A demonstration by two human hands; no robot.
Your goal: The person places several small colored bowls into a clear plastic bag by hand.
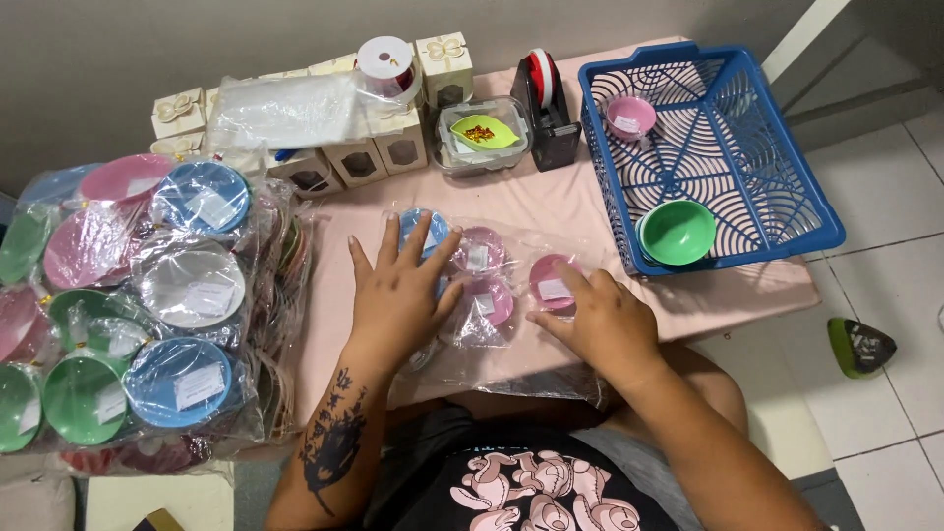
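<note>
Basket [816,211] right of tape dispenser [547,113]

Clear plastic bag [492,324]: lay flat on the pink tabletop [551,202], holding small blue and pink bowls, under both hands.
Bowl labels [554,289]: small white rectangles, one stuck inside each bowl.
Big clear bag [147,315]: stood at the left, packed with pink, blue, green and grey bowls, each with a white label.
Cream gift boxes [359,157]: stood along the far edge, with oval windows and bows.
Empty clear bags [285,110]: lay on the boxes.
</note>
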